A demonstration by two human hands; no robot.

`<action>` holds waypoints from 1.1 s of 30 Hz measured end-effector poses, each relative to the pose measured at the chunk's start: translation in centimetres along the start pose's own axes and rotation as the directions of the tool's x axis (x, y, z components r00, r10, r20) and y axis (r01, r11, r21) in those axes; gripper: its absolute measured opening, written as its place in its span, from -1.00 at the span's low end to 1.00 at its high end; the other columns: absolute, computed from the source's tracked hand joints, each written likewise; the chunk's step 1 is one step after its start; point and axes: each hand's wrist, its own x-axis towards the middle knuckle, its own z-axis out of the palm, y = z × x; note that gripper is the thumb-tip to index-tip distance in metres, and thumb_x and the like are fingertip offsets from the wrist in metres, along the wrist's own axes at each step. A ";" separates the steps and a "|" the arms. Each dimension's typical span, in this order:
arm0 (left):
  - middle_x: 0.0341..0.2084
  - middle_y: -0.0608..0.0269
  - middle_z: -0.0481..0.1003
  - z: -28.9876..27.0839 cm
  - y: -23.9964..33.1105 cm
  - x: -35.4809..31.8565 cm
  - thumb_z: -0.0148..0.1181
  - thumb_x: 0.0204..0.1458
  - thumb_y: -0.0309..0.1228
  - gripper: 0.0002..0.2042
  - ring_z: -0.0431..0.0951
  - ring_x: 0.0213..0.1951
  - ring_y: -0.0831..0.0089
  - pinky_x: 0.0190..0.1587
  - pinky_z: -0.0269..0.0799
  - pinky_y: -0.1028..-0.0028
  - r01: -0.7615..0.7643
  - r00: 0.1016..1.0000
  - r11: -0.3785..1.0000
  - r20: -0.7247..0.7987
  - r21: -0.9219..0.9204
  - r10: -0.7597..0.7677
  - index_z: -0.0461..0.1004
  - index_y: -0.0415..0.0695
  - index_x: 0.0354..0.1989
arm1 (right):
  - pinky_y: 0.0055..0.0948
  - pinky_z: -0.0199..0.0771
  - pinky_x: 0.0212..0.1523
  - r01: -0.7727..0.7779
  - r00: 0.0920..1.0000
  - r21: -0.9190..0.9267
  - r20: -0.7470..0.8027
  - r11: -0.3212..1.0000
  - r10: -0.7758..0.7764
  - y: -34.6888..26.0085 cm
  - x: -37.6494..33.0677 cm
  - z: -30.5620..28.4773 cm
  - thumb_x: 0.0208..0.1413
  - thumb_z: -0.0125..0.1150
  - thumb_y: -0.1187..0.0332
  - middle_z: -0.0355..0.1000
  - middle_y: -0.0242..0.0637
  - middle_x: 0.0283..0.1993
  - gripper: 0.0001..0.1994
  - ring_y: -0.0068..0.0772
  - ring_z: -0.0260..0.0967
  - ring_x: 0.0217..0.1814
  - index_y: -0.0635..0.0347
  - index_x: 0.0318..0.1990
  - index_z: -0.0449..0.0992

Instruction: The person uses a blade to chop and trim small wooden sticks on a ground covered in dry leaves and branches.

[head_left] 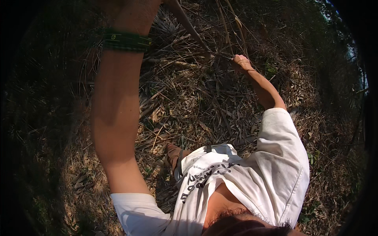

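My right hand point(241, 63) is closed in a fist round the lower end of a long, thin, greyish-brown stick point(191, 32). The stick slants up and to the left until it leaves the top edge beside my left hand point(136, 11). Only the wrist side of that hand shows, and its fingers are out of view, so whether it holds the stick cannot be told. A dark green band point(126, 41) circles my left wrist. Both arms are raised forward, the left one nearer to the camera.
Dry leaves and fallen twigs point(189, 106) cover the ground. Thin tan stalks point(226, 23) rise just beyond my right hand. A pale broken stick point(173, 63) lies between my arms. One of my feet point(173, 155) shows below. Dark vegetation point(35, 118) stands at the left.
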 end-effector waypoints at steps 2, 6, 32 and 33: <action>-0.72 0.43 0.27 0.6 0.2 0.7 0.10 0.20 -0.33 -0.74 0.23 -0.75 0.62 -0.68 0.19 0.53 0.096 0.989 0.995 -0.108 -0.035 -0.100 0.30 -0.07 -0.55 | -0.09 0.55 -0.29 0.118 0.992 0.062 -0.044 0.991 -0.115 1.0 1.2 0.7 0.21 0.02 0.12 0.53 0.07 -0.43 -0.58 0.01 0.57 -0.28 0.37 -0.39 0.57; -0.78 0.43 0.26 0.2 0.2 1.7 0.12 0.17 -0.36 -0.73 0.23 -0.78 0.62 -0.69 0.17 0.52 0.009 0.998 0.999 -0.068 -0.050 -0.012 0.31 -0.09 -0.59 | -0.10 0.53 -0.34 0.142 0.984 -0.089 -0.097 0.986 -0.151 0.1 0.9 1.4 0.25 -0.01 0.10 0.52 0.06 -0.41 -0.56 0.03 0.55 -0.31 0.37 -0.37 0.55; -0.82 0.57 0.10 -2.3 -4.5 2.5 0.04 0.22 -0.45 -0.69 0.02 -0.81 0.71 -0.76 0.00 0.62 0.095 0.995 0.978 0.022 -0.184 -0.093 0.23 0.01 -0.61 | -0.04 0.47 -0.47 0.730 0.635 -0.052 -0.320 0.682 -0.704 -8.3 0.7 -0.7 -0.11 0.23 0.25 0.44 -0.03 -0.58 -0.81 0.08 0.47 -0.48 0.18 -0.45 0.49; -0.82 0.56 0.11 -2.1 -4.3 1.9 0.05 0.22 -0.46 -0.70 0.04 -0.81 0.71 -0.76 0.01 0.62 0.115 0.993 0.972 0.061 -0.203 -0.105 0.23 0.00 -0.60 | -0.06 0.54 -0.33 0.263 0.960 -0.246 -0.030 0.933 -0.278 -4.7 2.2 -0.2 -0.04 0.20 0.22 0.51 -0.01 -0.46 -0.79 0.08 0.53 -0.37 0.16 -0.37 0.57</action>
